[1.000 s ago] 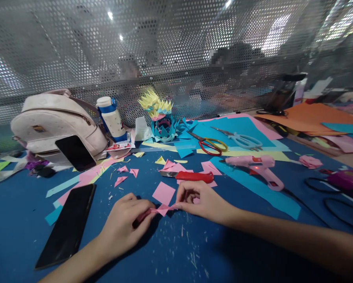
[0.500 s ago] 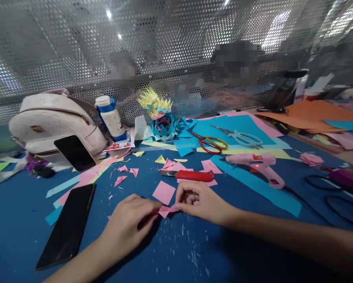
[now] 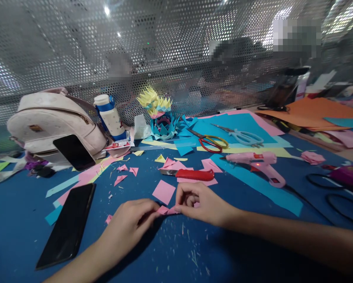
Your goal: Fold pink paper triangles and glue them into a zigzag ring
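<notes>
Between my two hands a small folded piece of pink paper (image 3: 166, 210) is held just above the blue tabletop. My left hand (image 3: 135, 220) pinches its left end between thumb and fingers. At the other end, the thumb and forefinger of my right hand (image 3: 201, 202) are closed on it, with the remaining fingers curled in. Just beyond lies a flat pink paper square (image 3: 163, 192). Behind my right hand rests a red-handled utility knife (image 3: 194, 175), its blade pointing left. A small folded pink scrap (image 3: 108, 219) lies left of my left hand.
A pink glue gun (image 3: 260, 163) lies to the right with its cord. Two pairs of scissors (image 3: 213, 143) rest on blue paper (image 3: 247, 124). A blue-and-yellow paper model (image 3: 161, 118), bottle (image 3: 109, 118), backpack (image 3: 52, 118) and black phone (image 3: 67, 226) stand or lie about. Perforated metal rises behind.
My left hand has shifted slightly left and down, uncovering more of the small pink scrap beside it. The folded paper looks flatter between my fingers. My right hand stays nearly still.
</notes>
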The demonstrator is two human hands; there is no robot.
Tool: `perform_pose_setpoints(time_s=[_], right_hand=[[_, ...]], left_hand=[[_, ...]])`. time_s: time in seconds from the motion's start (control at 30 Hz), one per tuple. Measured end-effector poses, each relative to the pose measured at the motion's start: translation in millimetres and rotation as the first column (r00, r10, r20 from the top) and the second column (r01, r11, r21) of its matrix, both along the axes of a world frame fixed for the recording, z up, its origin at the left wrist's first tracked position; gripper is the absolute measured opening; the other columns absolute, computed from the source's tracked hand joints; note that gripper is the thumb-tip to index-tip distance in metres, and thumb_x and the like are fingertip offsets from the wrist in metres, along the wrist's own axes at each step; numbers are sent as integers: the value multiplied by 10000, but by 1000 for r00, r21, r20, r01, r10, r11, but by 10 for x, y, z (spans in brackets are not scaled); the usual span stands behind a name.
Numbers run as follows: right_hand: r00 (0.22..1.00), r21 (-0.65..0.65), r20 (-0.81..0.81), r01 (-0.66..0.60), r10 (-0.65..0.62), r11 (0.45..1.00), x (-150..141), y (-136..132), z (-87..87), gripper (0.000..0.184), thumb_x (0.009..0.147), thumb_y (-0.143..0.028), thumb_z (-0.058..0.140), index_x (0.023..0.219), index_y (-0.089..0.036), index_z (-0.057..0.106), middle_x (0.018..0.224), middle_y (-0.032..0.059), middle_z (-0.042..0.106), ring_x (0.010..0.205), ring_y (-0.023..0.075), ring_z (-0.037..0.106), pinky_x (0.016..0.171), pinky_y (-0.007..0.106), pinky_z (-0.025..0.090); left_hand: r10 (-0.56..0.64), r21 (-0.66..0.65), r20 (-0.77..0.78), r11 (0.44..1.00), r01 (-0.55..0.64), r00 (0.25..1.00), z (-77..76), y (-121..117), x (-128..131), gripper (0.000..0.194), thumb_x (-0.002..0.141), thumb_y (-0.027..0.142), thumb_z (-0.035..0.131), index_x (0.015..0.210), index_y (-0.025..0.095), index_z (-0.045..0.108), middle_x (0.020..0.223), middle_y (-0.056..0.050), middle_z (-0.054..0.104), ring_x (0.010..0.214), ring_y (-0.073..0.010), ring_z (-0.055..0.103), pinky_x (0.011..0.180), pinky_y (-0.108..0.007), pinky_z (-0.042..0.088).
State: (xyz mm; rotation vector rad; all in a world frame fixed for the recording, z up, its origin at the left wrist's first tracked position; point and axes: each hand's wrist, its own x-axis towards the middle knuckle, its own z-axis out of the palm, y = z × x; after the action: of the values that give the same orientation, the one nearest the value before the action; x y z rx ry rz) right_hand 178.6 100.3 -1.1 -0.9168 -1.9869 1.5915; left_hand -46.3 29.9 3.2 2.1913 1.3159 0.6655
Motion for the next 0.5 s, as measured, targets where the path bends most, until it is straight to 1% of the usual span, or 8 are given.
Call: perform_pose_setpoints(time_s=[0.2, 0.3, 0.5], right_hand=[[1000, 9, 12, 2, -2, 1000, -18, -10, 12, 162, 765, -253, 684, 720, -152, 565, 648, -32, 531, 543, 64, 436, 487, 175, 323], [1000, -5, 16, 2, -2, 1000, -25, -22, 13, 174, 760, -262, 693, 723, -154, 561, 639, -38, 517, 536, 62, 427, 476, 173, 308], [1000, -14, 20, -8, 8, 1000, -23, -41, -45, 173, 773, -263, 698, 731, -158, 566, 640, -33, 533, 538, 68, 443, 480, 180, 319]], left_hand=[[16, -41, -13, 999, -16, 1000, -15, 3, -3, 243, 992, 245, 473, 823, 179, 635, 682, 1, 635, 579, -124, 532, 545, -211, 341], [26, -63, -10, 998, -26, 1000, -13, 1, -5, 249, 987, 249, 479, 803, 178, 630, 687, -4, 643, 601, -132, 554, 559, -216, 355], [33, -112, 7, 993, -32, 999, 21, -1, 17, 270, 980, 245, 480, 774, 177, 640, 675, -6, 656, 599, -137, 573, 562, -220, 376]])
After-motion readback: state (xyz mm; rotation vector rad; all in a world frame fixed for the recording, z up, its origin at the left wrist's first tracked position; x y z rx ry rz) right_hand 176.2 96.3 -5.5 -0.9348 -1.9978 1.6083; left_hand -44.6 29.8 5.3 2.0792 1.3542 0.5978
